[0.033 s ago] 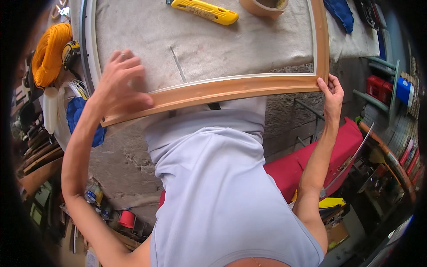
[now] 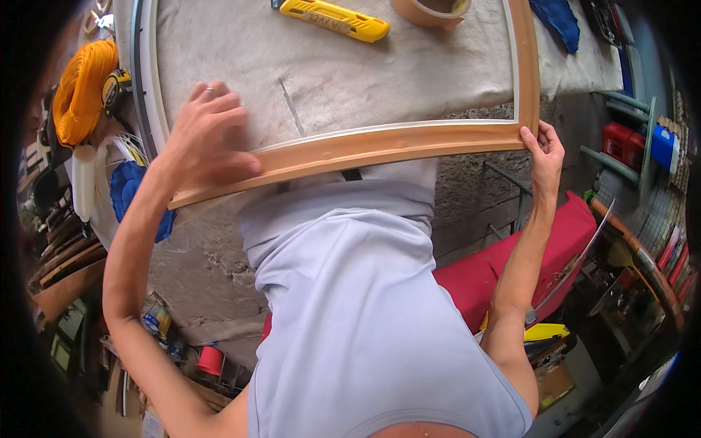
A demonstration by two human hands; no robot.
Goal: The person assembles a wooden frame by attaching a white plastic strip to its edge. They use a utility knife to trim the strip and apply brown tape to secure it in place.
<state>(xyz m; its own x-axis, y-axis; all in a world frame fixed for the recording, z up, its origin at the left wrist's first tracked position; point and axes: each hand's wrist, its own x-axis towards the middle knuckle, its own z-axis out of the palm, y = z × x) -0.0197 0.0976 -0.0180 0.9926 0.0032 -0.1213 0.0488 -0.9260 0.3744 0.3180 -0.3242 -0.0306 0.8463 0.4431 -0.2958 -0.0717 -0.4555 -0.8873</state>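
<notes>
A tan wooden frame [image 2: 394, 142] with a white inner edge lies over a pale cloth-covered surface [image 2: 409, 80], its near rail jutting past the edge close to my body. My right hand [image 2: 544, 147] pinches the frame at its near right corner, thumb on top. Over the near left corner hovers my left hand [image 2: 207, 135], slightly blurred, fingers curved and apart from the thumb. That thumb is at the near rail; whether it touches I cannot tell. Within the frame lie a yellow utility knife [image 2: 336, 18] and a roll of brown tape [image 2: 432, 13].
On the left are an orange rope coil [image 2: 82, 91], a tape measure [image 2: 115, 91], a white tube [image 2: 83, 182] and blue cloth [image 2: 128, 193]. Another blue cloth [image 2: 558, 23] lies far right. Beside my right arm are a red padded item [image 2: 511, 255] and a metal rack [image 2: 628, 171].
My left hand has shifted slightly to the right along the near rail. My right hand stays on the corner.
</notes>
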